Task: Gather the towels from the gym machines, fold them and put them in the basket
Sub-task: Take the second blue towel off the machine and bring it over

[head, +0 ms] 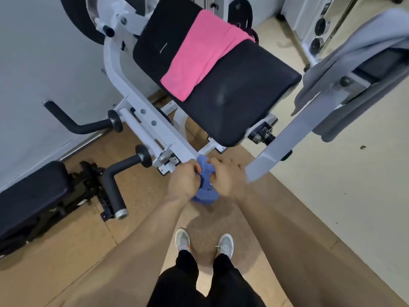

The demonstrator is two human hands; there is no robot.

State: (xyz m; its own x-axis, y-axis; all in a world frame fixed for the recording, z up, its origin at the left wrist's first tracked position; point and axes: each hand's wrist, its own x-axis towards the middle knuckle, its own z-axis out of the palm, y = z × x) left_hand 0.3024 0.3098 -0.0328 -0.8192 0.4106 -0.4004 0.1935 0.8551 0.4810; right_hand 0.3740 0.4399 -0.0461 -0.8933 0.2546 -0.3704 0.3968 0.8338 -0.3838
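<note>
Blue cloth is bunched up between the two hands: this blue towel (204, 188) is off its machine and held out in front of the person, above the brown floor (77, 251). The left hand (182, 181) grips one side of it with curled fingers, and the right hand (225, 177) grips the other side the same way. The towel looks scrunched up, not flat, so I think the folding is only at the start, though the hands hide a lot of it and I cannot be sure. Two more towels wait to be picked up. A pink towel (199, 54) lies across the black pad (243, 96) of the white machine just ahead. A grey towel (358, 47) hangs over the machine on the right. Both need gathering and folding too. No basket shows here, so no towel can be seen put away, and most of the job looks left to do.
</note>
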